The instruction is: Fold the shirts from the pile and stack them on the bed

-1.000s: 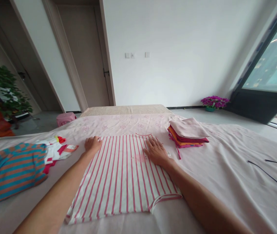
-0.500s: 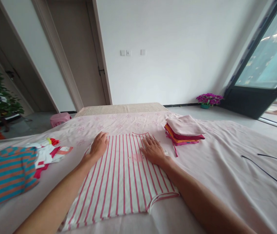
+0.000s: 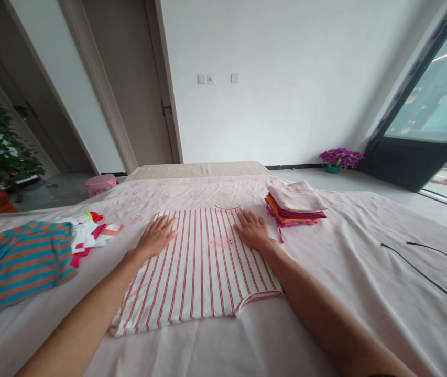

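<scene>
1. The red-striped top [image 3: 203, 267] lies flat on the pale sheet [image 3: 364, 251], straight in front of the person, where both arms seem able to reach its far end.
2. The left hand [image 3: 155, 236] rests palm down on the top's far left side, fingers spread and pinching nothing; this probably keeps that edge smooth.
3. The right hand [image 3: 252, 229] lies likewise flat and spread at the far right side. With the hands at opposite sides, the cloth between them likely stays level.
4. The top's near edge lies loose on the sheet, a curved, red-trimmed part at its right corner; no hand holds it.
5. The folded pile [image 3: 297, 199] sits just beyond the right hand, its layers squared into a compact stack, presumably so they take little room.
6. The blue-and-brown striped garment [image 3: 30, 262] and white clothes [image 3: 91, 235] lie loosely together at left, apart from the stack, which leaves working space between.
</scene>
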The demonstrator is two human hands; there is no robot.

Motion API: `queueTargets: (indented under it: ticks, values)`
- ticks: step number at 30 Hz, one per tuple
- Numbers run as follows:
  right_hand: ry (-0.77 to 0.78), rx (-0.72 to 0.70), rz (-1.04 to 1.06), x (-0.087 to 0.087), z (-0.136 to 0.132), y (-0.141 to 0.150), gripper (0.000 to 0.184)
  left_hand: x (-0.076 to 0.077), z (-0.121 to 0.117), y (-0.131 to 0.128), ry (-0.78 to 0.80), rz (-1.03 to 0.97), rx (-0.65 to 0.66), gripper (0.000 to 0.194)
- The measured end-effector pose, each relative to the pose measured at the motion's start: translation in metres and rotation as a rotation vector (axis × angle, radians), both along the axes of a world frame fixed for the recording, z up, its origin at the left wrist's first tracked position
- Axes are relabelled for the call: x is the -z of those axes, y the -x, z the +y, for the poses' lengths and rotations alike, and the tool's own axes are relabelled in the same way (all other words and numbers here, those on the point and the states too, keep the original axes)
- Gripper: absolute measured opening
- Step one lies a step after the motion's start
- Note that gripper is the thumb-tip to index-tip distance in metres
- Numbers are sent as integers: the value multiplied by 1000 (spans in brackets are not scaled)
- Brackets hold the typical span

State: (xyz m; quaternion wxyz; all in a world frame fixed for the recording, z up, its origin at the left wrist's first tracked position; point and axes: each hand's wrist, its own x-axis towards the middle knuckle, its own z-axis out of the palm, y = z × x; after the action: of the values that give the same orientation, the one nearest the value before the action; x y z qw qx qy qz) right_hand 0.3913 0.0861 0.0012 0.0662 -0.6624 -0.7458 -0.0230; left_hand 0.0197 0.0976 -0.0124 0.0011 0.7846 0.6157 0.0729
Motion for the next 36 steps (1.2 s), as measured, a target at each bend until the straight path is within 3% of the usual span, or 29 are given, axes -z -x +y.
queueTargets:
  ticks: [5,10,19,21,26,32,36]
  values:
    - [25,-14,-11,4,4,-3,68,1,-30,24,16,16,-46,64]
    - [82,-76,-38,-3,0,-8,67,2,-57,41,41,15,-114,62]
    - [115,-112,-86,-11,-43,-24,61,-9,-118,70,88,-112,-104,64]
    - [107,-111,-92,-13,-51,-26,59,-14,-139,69,49,-141,-35,63]
    - [30,-141,-101,-21,-66,-26,54,-13,-181,62,8,-58,312,56]
    - [-112,-322,42,-41,-95,-44,37,-19,-204,73,-198,-47,399,42]
    - [22,-488,291,-60,-127,-62,20,-32,-222,78,-215,-120,579,33]
